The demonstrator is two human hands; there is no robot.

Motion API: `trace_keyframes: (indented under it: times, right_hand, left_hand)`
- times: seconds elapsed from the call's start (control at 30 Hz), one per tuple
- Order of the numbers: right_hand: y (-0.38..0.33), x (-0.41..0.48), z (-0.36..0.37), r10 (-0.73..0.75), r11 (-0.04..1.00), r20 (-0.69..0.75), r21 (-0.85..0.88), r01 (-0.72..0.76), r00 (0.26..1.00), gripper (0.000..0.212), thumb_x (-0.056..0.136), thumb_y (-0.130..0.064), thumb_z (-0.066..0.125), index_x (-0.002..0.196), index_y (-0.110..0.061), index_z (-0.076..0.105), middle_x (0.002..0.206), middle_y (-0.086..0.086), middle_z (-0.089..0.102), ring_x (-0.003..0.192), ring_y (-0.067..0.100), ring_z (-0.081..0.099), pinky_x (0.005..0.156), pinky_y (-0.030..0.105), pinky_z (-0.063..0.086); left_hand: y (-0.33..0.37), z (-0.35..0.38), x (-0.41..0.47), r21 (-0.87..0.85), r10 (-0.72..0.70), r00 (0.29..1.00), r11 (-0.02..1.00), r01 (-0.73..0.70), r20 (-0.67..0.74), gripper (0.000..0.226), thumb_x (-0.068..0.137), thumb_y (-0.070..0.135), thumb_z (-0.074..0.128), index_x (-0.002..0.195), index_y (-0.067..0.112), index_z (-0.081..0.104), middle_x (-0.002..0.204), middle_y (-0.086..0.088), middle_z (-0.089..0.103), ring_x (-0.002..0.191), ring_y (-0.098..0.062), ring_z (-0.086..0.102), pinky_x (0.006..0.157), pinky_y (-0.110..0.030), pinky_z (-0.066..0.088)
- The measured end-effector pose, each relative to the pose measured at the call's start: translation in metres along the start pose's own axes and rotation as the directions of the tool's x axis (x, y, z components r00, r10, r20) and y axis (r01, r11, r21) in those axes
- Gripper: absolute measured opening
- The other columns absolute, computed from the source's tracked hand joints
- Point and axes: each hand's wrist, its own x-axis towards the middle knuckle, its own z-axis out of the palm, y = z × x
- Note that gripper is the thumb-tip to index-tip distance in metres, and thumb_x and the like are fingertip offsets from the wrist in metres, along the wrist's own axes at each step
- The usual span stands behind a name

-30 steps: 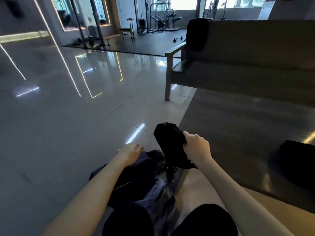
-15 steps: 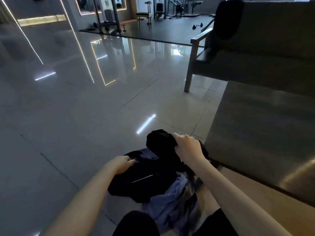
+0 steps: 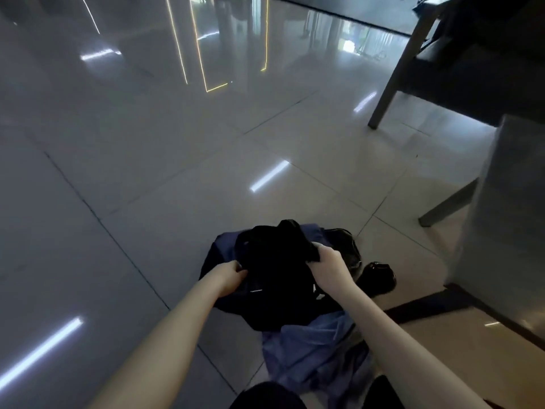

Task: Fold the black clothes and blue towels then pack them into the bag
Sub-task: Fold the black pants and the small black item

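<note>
I see left hand (image 3: 233,274) and right hand (image 3: 327,261) each gripping an edge of black cloth (image 3: 274,261), held over the bag (image 3: 345,246) (contents hidden). Blue towel (image 3: 312,349) crumpled on floor (image 3: 147,172), touching it.

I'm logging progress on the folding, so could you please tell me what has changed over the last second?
The right hand lowered the black garment, and the left hand, earlier off it, now pinches its left edge. Unchanged: the right hand's grip on it; the blue towel stays put.
</note>
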Motion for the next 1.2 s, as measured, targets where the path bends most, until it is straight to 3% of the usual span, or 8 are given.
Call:
trace_keyframes:
  times: [0.13,0.27,0.5,0.67,0.73,0.8,1.0,1.2]
  right_hand:
    - [0.027,0.015,0.019,-0.024,0.978,0.067,-0.205,0.037,0.997,0.018,0.086,-0.006,0.046,0.097,-0.014,0.057,0.085,0.004,0.065,0.076,0.029,0.059,0.056,0.033,0.041]
    - [0.048,0.027,0.035,-0.012,0.895,0.133,-0.440,0.070,0.991,0.040,0.091,-0.009,0.043,0.130,-0.016,0.049,0.113,0.007,0.063,0.098,0.030,0.059,0.063,0.031,0.036]
    - [0.071,0.043,0.059,-0.049,0.772,0.187,-0.617,0.156,0.981,0.040,0.094,-0.008,0.041,0.133,-0.017,0.045,0.114,0.004,0.062,0.099,0.026,0.060,0.070,0.033,0.043]
    - [0.081,0.058,0.061,-0.224,0.703,0.150,-0.659,0.267,0.963,0.026,0.085,-0.007,0.053,0.109,-0.016,0.057,0.091,0.001,0.064,0.079,0.022,0.061,0.049,0.026,0.026]
    - [0.083,0.067,0.063,-0.272,0.641,0.154,-0.707,0.298,0.950,0.028,0.058,-0.007,0.078,0.078,-0.018,0.062,0.059,-0.002,0.057,0.049,0.016,0.055,0.041,0.019,0.006]
    - [0.091,0.076,0.069,-0.293,0.623,0.138,-0.723,0.298,0.946,0.041,0.033,-0.005,0.086,0.059,-0.020,0.059,0.043,-0.004,0.046,0.034,0.013,0.045,0.040,0.017,0.008]
    - [0.108,0.076,0.084,-0.225,0.678,0.139,-0.689,0.257,0.964,0.021,0.077,-0.002,0.061,0.093,-0.014,0.062,0.075,0.002,0.064,0.070,0.022,0.062,0.055,0.027,0.030]
    - [0.115,0.076,0.089,-0.230,0.656,0.145,-0.707,0.263,0.962,0.043,0.029,0.000,0.084,0.059,-0.020,0.062,0.041,-0.007,0.046,0.035,0.013,0.047,0.041,0.018,0.020]
  left_hand:
    - [-0.028,0.020,0.025,0.269,0.021,0.998,0.963,-0.003,-0.065,0.039,0.098,0.035,0.039,0.132,0.020,0.053,0.133,-0.008,0.044,0.119,-0.027,0.045,0.097,-0.039,0.043]
    - [-0.037,0.036,0.045,0.495,0.090,0.988,0.869,-0.015,-0.129,0.035,0.098,0.029,0.039,0.127,0.025,0.058,0.145,-0.005,0.032,0.132,-0.025,0.031,0.102,-0.040,0.031]
    - [-0.039,0.053,0.087,0.533,0.101,0.991,0.845,-0.037,-0.090,0.037,0.098,0.027,0.039,0.131,0.024,0.054,0.160,-0.006,0.000,0.145,-0.029,0.002,0.115,-0.049,0.013]
    - [-0.039,0.055,0.113,0.541,0.060,0.997,0.841,-0.023,-0.051,0.044,0.098,0.026,0.039,0.142,0.027,0.041,0.160,-0.008,-0.001,0.146,-0.030,0.000,0.116,-0.049,0.011]
    - [-0.042,0.054,0.122,0.544,0.051,0.998,0.839,-0.018,-0.045,0.048,0.098,0.024,0.038,0.146,0.026,0.033,0.160,-0.006,0.003,0.146,-0.029,0.002,0.116,-0.049,0.010]
    - [-0.045,0.053,0.131,0.538,0.077,0.995,0.843,-0.030,-0.064,0.050,0.097,0.023,0.039,0.147,0.025,0.031,0.158,-0.004,0.013,0.145,-0.027,0.010,0.116,-0.048,0.012]
    - [-0.053,0.057,0.146,0.422,0.218,0.967,0.895,-0.143,-0.135,0.044,0.095,0.023,0.044,0.139,0.027,0.046,0.149,0.000,0.035,0.135,-0.019,0.035,0.106,-0.036,0.029]
    - [-0.055,0.065,0.156,0.260,0.202,0.940,0.957,-0.130,-0.276,0.044,0.087,0.014,0.055,0.131,0.019,0.057,0.138,0.000,0.046,0.114,-0.025,0.055,0.094,-0.033,0.041]
